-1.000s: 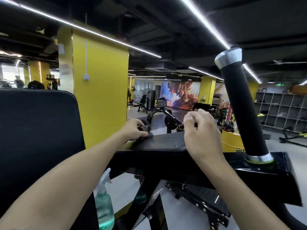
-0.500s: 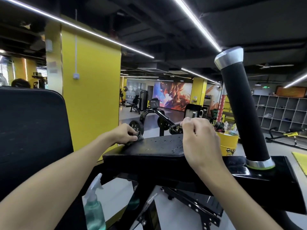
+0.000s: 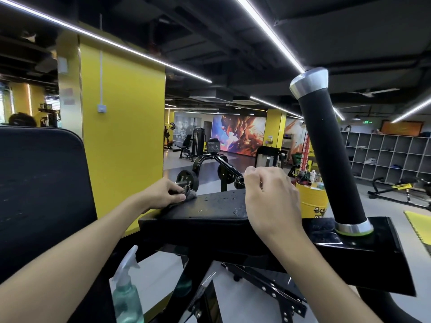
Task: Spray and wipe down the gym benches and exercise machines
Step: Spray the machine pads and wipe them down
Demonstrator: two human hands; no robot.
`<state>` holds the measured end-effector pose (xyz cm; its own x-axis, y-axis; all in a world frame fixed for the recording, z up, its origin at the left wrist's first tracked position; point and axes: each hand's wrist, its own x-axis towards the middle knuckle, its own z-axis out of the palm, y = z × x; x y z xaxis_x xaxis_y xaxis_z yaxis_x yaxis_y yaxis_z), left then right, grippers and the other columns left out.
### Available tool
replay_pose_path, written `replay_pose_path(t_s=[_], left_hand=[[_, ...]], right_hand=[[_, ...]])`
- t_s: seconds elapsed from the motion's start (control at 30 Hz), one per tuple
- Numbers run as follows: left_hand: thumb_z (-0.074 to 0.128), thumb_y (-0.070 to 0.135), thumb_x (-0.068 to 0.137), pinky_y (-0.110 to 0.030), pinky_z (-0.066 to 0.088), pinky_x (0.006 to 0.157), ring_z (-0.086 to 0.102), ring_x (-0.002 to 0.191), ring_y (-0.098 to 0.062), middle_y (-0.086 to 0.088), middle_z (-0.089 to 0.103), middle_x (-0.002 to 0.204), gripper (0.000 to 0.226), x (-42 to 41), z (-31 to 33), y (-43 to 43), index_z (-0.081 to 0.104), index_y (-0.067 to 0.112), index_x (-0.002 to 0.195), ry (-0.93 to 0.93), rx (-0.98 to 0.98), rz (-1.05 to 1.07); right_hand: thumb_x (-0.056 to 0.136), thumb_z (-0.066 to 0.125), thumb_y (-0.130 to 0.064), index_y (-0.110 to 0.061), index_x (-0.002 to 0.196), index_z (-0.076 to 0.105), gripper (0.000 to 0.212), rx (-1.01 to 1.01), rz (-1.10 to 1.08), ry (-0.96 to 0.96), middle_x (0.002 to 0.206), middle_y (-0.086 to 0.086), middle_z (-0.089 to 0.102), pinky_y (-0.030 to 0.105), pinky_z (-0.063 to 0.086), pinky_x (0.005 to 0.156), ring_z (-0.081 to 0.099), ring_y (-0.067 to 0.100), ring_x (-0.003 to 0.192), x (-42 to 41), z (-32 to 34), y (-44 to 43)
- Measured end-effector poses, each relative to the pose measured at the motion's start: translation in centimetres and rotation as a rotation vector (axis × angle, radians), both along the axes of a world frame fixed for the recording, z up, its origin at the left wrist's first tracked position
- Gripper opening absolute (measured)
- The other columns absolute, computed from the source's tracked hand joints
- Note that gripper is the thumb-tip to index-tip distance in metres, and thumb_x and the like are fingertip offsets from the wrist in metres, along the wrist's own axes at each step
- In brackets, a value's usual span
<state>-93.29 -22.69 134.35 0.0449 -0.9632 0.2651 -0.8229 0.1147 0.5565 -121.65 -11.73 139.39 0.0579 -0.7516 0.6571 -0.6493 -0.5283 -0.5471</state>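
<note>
Nearest to us, low between our forearms, a spray bottle [image 3: 127,297] of greenish liquid stands beside the machine's black frame [image 3: 349,259]. To its left rises a large black back pad [image 3: 39,183].

Just beyond, our left hand [image 3: 163,194] has its fingers curled round a grey cloth [image 3: 189,195] and holds it on the left end of the black arm pad [image 3: 210,207], which is speckled with droplets. Our right hand [image 3: 270,199] is over the pad's right end with its fingers curled away from us. We cannot tell whether it holds anything.

At the right, a black handle [image 3: 326,148] with a silver cap stands tilted out of the frame.

Behind the pad we see a weight plate [image 3: 187,180], a yellow drum [image 3: 312,201] and a broad yellow pillar [image 3: 121,127]. Farthest off are open grey shelves [image 3: 384,155] on the right and an orange-and-blue mural [image 3: 238,136] on the back wall.
</note>
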Motion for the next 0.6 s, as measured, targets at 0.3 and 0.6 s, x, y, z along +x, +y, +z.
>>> replay_pose_path(t_s=[0.3,0.6], left_hand=[[0.064,0.018,0.098,-0.011,0.038,0.061,0.054,0.075,-0.009,0.003,0.067,0.085,0.016,-0.5,-0.1,0.7,0.077,0.009,0.1,-0.018,-0.003,0.019],[0.062,0.018,0.099,-0.016,0.04,0.066,0.055,0.085,-0.015,-0.004,0.065,0.091,0.016,-0.5,-0.6,2.0,0.074,0.007,0.098,0.027,-0.011,0.061]], right_hand=[[0.103,0.031,-0.041,-0.028,0.059,0.039,0.046,-0.028,-0.002,-0.016,0.1,0.001,0.059,0.051,0.034,0.107,0.05,0.021,0.109,-0.2,-0.3,-0.3],[0.092,0.02,-0.049,-0.029,0.06,0.036,0.041,-0.021,-0.012,-0.006,0.094,0.001,0.057,0.051,0.034,0.106,0.049,0.02,0.105,0.0,0.0,0.1]])
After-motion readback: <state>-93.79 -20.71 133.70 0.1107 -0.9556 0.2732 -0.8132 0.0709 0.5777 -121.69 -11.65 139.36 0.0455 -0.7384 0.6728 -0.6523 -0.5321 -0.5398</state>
